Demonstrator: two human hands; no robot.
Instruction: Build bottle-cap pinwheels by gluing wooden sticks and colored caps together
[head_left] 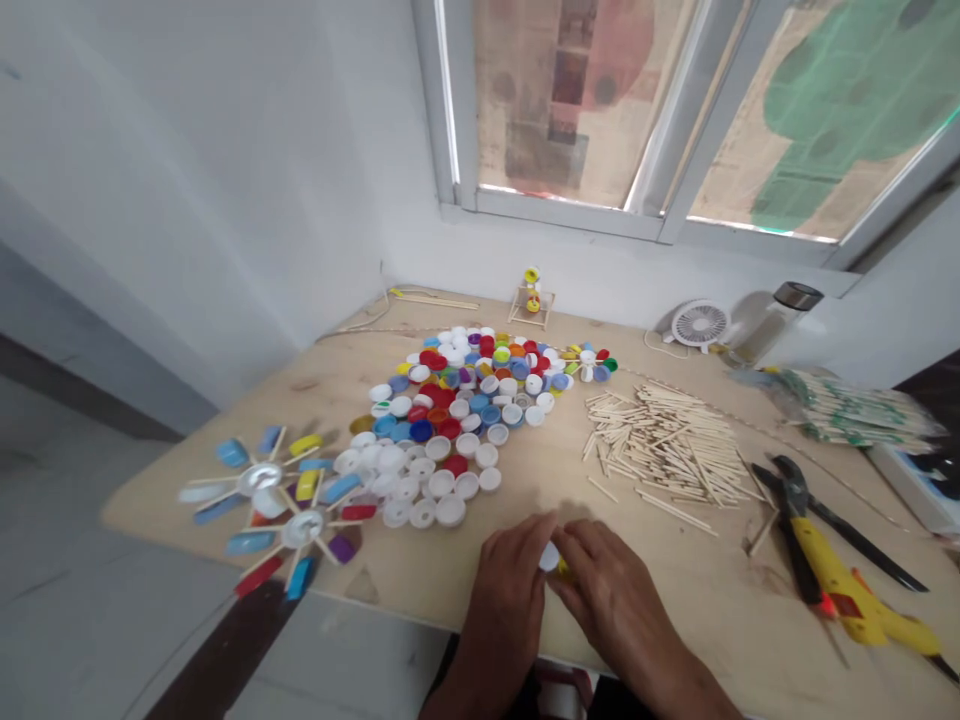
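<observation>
- The left hand (514, 572) is curled, its fingers closed on a smooth, round white cap (549, 556) held at the table's near edge.
- The right hand (611, 582) bends its fingers beside that cap, over a small yellow piece (562, 566); most of it is hidden, so I cannot tell how firmly it grips.
- Beyond the hands spreads a heap of plastic bottle caps (439, 484), shallow and round, in white, red, blue, orange and purple, many with their hollow side up.
- On the left, two spoked wheels (302, 527) of pale sticks and coloured caps lie overlapping, each around a round, pale hub.
- On the right is a loose pile of thin, straight wooden sticks (667, 445).
- Beside it rest a yellow glue gun (847, 580) and a black-handled cutter (791, 490).
- The wooden table (292, 390) has a pale, grained top.
- Toward the back stand a stick frame (532, 308) with yellow caps, a round white fan (699, 324) and a clear bottle (769, 325) with a dark, metallic lid.
- Clear plastic packets (855, 410) bear green print, too blurred to read.
</observation>
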